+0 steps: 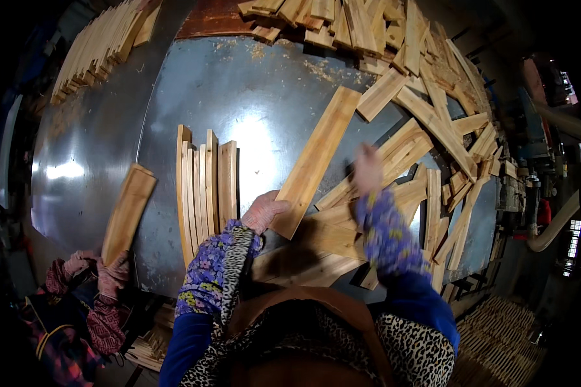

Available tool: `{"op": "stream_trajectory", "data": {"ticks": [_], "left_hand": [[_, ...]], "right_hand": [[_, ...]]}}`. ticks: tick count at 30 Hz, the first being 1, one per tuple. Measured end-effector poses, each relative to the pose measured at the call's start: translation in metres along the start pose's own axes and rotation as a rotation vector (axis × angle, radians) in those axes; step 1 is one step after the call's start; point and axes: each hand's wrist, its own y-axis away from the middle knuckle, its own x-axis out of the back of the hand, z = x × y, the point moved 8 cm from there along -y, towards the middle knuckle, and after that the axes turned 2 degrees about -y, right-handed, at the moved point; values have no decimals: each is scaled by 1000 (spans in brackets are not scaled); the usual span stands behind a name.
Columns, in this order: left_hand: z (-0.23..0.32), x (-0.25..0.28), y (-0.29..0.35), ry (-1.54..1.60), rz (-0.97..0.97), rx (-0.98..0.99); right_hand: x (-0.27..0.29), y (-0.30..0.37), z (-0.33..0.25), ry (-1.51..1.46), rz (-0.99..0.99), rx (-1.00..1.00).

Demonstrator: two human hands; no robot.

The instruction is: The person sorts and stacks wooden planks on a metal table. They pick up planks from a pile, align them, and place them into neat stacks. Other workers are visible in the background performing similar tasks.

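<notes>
My left hand (263, 211), in a pale pinkish glove, is closed round the near end of a flat wooden board (321, 151). That board slants away from me toward the far right. To its right, my right hand (367, 169) is smeared by motion above several loose boards (401, 149), so its fingers cannot be made out. More boards (332, 237) lie overlapping in front of my body, partly in shadow. Left of my left hand, a row of narrow boards (202, 184) stands on edge, side by side.
A large heap of boards (394, 32) covers the far right of the metal table (193, 84). A co-worker's gloved hands (112, 274) hold a board (129, 203) at the lower left. Stacked slats (103, 48) stand at the far left. Sawdust (323, 69) dots the tabletop.
</notes>
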Motion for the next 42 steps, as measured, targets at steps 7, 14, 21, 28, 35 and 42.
{"op": "stream_trajectory", "data": {"ticks": [7, 14, 21, 28, 35, 42], "left_hand": [[-52, 18, 26, 31, 40, -20], [-99, 51, 73, -18, 147, -200], [-103, 64, 152, -164, 523, -385], [-119, 65, 194, -37, 489, -378], [-115, 67, 243, 306, 236, -355], [-68, 74, 292, 354, 157, -418]], "right_hand": [[-13, -184, 2, -159, 361, -522], [-36, -141, 56, -462, 74, -231], [-48, 126, -36, -901, -189, -273], [-89, 294, -41, -460, -525, -225], [-127, 383, -86, 206, -904, -88], [-211, 440, -87, -202, -1317, 446]]}}
